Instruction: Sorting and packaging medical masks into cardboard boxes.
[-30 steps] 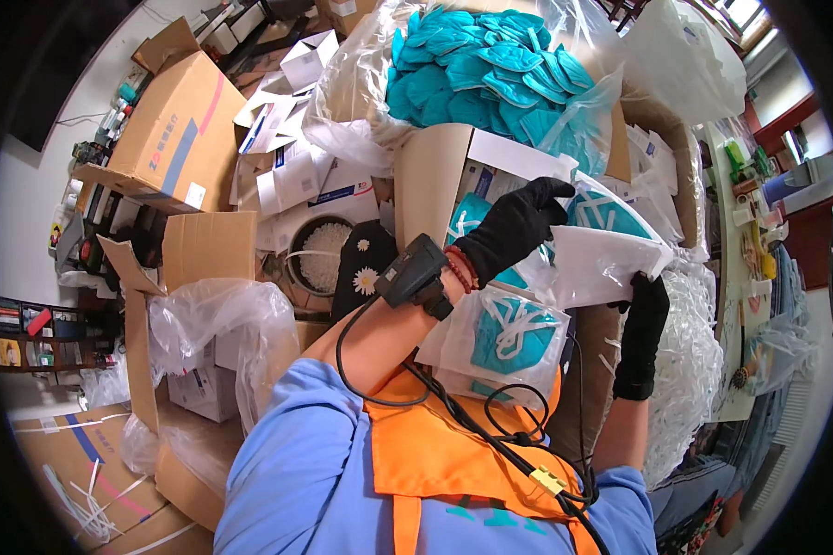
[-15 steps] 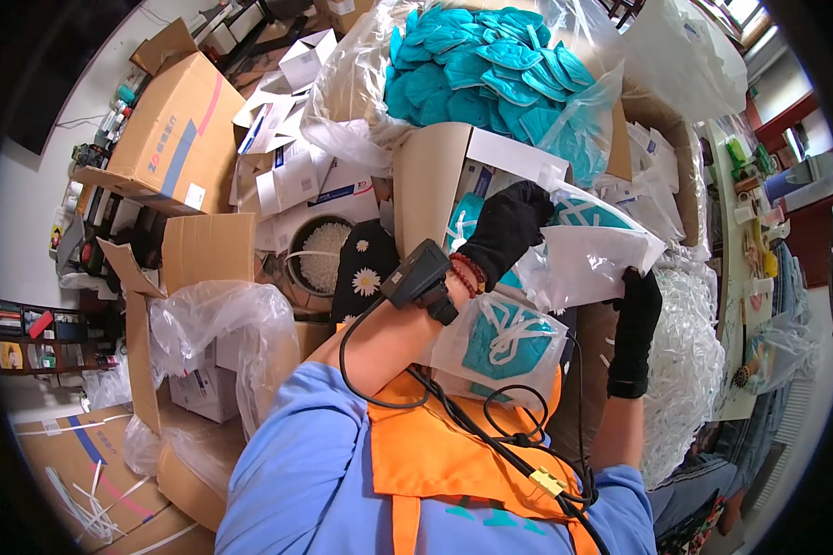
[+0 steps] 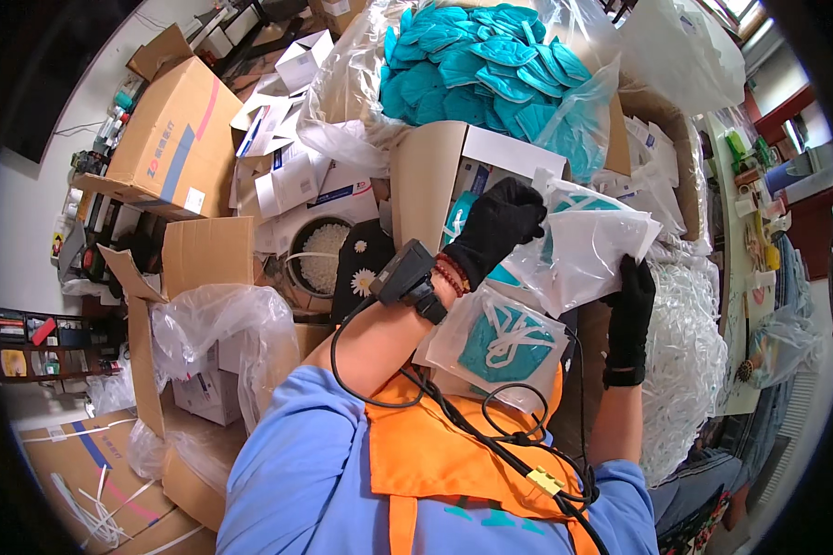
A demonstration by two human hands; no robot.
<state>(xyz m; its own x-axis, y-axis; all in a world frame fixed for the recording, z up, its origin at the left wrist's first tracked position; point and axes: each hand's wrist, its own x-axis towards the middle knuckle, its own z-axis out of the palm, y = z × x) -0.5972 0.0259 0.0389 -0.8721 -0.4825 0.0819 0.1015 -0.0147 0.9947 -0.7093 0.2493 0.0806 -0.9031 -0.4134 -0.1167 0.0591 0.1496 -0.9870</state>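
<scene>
A clear plastic pouch (image 3: 597,250) with a teal folded face mask (image 3: 574,200) and white straps partly showing is spread between my hands. My black-gloved left hand (image 3: 500,222) is closed at the pouch's left edge, its fingertips pressed together there. Gripping the pouch's right side is my right hand (image 3: 631,310), also in a black glove, thumb up along the edge. Just below, on my lap, lie more pouches, the top one (image 3: 512,340) showing a teal mask with white straps. Behind my left hand stands an open white box (image 3: 514,148) with pouched masks inside.
Loose teal masks (image 3: 491,65) heap in a plastic-lined carton at the far side. Cartons (image 3: 171,139) and flattened white boxes (image 3: 292,185) crowd the left. A bucket of white pellets (image 3: 322,254) sits near my left forearm. Black cables (image 3: 477,430) cross my orange apron.
The pouch has tilted and its near layer now covers more of the teal mask. My left hand has shifted slightly, and my right hand moved a little left and down.
</scene>
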